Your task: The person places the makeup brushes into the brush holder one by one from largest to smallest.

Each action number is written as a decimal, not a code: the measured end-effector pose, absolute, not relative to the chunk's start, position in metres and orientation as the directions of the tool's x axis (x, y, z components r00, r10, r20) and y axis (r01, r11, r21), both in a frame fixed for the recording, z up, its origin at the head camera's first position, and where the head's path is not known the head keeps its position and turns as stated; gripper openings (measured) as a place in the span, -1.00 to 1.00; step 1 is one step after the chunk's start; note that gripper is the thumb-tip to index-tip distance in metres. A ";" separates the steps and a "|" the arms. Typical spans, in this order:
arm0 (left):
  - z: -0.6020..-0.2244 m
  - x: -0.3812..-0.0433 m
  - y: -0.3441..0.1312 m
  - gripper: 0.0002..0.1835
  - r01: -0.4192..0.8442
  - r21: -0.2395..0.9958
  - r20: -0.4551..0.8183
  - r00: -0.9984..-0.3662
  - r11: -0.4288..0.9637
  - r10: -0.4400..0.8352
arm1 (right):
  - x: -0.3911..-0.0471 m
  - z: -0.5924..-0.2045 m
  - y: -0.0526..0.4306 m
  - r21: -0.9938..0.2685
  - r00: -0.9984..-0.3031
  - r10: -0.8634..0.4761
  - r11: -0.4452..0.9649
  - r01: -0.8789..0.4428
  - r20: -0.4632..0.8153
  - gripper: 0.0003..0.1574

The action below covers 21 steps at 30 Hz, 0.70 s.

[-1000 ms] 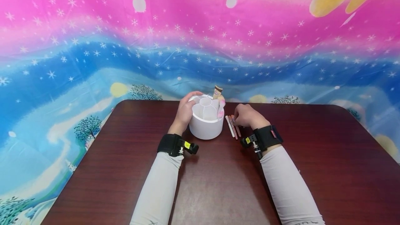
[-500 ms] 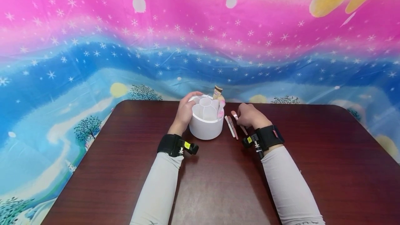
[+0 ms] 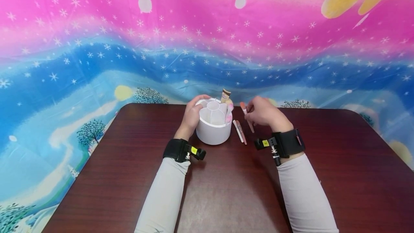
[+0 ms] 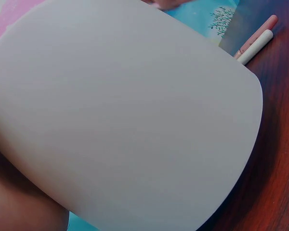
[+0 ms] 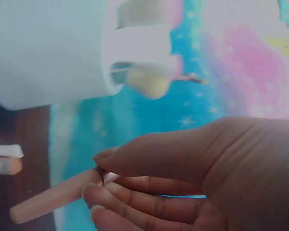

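A white round desk organizer (image 3: pixel 213 132) with petal-like compartments stands upright on the table. My left hand (image 3: pixel 191 118) grips its left rim; in the left wrist view the organizer's white wall (image 4: pixel 130 110) hides most of that hand. To the right, my right hand (image 3: pixel 266 112) pinches a makeup brush (image 3: pixel 248 118) between thumb and fingers, raised off the table. Its orange-brown tip points up and away in the head view, and its pink handle (image 5: pixel 53 196) shows in the right wrist view. A white stick (image 3: pixel 238 131) and a pink brush-like stick (image 3: pixel 241 132) lie between organizer and right hand.
The organizer's right compartments hold a gold-and-brown tube (image 3: pixel 225 95), a tan puff-like piece (image 5: pixel 148 83) and pink-and-white items (image 3: pixel 230 109). A dark red wooden table (image 3: pixel 220 190) lies below. A colourful cloth (image 3: pixel 207 46) hangs behind its far edge.
My right hand has pulled the makeup brush away from the two sticks and lifted it, moving right and slightly back. The left hand and the organizer keep their place.
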<state>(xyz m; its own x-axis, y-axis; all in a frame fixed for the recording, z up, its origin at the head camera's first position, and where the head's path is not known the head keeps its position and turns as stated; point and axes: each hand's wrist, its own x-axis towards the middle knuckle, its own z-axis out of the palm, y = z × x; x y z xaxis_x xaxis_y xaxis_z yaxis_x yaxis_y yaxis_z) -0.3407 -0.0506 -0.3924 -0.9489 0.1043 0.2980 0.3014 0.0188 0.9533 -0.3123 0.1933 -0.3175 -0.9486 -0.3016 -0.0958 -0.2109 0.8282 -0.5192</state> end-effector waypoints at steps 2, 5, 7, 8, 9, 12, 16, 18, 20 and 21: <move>-0.393 -0.341 -0.051 -0.57 0.301 0.953 0.298 -0.949 0.020 0.103 | -0.309 -0.312 0.192 -0.518 -0.951 -0.301 0.826 -0.222 -0.073 -0.90; -0.393 -0.341 -0.051 -0.56 0.302 0.953 0.298 -0.949 0.025 0.102 | -0.305 -0.306 0.190 -0.521 -0.952 -0.305 0.817 -0.249 -0.024 -0.91; -0.393 -0.341 -0.051 -0.55 0.303 0.953 0.299 -0.949 0.025 0.102 | -0.302 -0.303 0.189 -0.520 -0.949 -0.316 0.808 -0.277 0.015 -0.92; -0.393 -0.341 -0.051 -0.55 0.304 0.952 0.300 -0.949 0.026 0.103 | -0.300 -0.301 0.188 -0.523 -0.947 -0.318 0.802 -0.289 0.035 -0.92; -0.394 -0.341 -0.051 -0.55 0.304 0.952 0.300 -0.948 0.025 0.104 | -0.299 -0.299 0.187 -0.520 -0.946 -0.320 0.799 -0.303 0.060 -0.93; -0.394 -0.341 -0.051 -0.55 0.306 0.952 0.302 -0.948 0.024 0.106 | -0.294 -0.293 0.185 -0.507 -0.938 -0.322 0.791 -0.343 0.131 -0.94; -0.393 -0.341 -0.050 -0.55 0.306 0.951 0.302 -0.948 0.028 0.103 | -0.287 -0.284 0.182 -0.500 -0.921 -0.320 0.774 -0.389 0.221 -0.90; -0.393 -0.341 -0.050 -0.55 0.307 0.951 0.303 -0.948 0.030 0.100 | -0.282 -0.279 0.179 -0.505 -0.910 -0.321 0.758 -0.412 0.262 -0.88; -0.393 -0.341 -0.051 -0.55 0.310 0.950 0.305 -0.947 0.031 0.099 | -0.278 -0.276 0.176 -0.516 -0.899 -0.324 0.737 -0.436 0.295 -0.86; -0.393 -0.341 -0.051 -0.55 0.311 0.950 0.307 -0.946 0.031 0.099 | -0.276 -0.274 0.175 -0.524 -0.892 -0.329 0.724 -0.448 0.309 -0.85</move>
